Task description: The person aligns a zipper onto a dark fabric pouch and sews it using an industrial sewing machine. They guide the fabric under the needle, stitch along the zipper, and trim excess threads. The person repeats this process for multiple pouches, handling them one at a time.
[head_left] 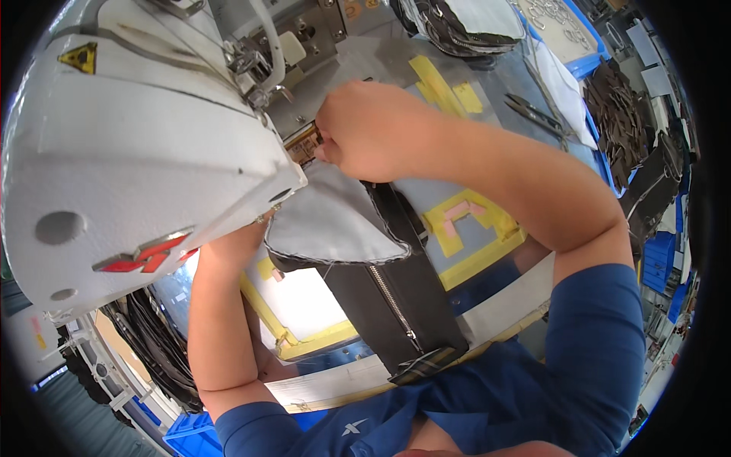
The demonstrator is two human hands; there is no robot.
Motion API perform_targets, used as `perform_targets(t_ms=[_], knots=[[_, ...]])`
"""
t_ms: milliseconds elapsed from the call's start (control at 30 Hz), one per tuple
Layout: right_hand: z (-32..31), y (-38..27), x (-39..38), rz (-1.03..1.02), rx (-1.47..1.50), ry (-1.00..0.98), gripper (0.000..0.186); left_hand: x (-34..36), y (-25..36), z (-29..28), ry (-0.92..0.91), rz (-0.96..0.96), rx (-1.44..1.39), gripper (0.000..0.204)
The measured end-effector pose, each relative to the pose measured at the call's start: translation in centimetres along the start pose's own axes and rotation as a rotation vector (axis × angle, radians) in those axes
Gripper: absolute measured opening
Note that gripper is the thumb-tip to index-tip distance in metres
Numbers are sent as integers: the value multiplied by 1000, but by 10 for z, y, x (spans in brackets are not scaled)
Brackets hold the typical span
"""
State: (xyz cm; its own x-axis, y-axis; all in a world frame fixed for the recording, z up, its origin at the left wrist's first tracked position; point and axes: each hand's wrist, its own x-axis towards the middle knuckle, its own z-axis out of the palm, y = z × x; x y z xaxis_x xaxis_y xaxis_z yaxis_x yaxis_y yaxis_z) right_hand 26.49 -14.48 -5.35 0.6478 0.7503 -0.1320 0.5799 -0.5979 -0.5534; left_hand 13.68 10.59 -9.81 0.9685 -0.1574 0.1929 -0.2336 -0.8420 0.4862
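My right hand (362,133) is closed at the top edge of a black bag piece, beside a small brown-edged part under the sewing machine (129,152); what its fingers grip is hidden. The bag piece has grey lining (327,221) folded out with a dark edge, and a black body (381,312) with a silver zipper running toward me. My left hand (232,244) reaches behind the machine head at the left of the lining, its fingers hidden by the machine.
Yellow tape (472,274) marks the metal work surface. Scissors (533,114) lie at the right, near a tray of metal rings (563,30) and brown strips (609,114). A folded bag (464,23) sits at the back; dark material (152,343) hangs at the left.
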Motion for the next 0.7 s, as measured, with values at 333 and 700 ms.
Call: perform_targets(t_ms=[333,700], knots=[[0,2,-3,-26,19,14,28,-12,-23,11,-5,-101,-101,31],[-5,-3,-6,4,5,-4,28,-17,-31,14,-20,-137,-80,33]])
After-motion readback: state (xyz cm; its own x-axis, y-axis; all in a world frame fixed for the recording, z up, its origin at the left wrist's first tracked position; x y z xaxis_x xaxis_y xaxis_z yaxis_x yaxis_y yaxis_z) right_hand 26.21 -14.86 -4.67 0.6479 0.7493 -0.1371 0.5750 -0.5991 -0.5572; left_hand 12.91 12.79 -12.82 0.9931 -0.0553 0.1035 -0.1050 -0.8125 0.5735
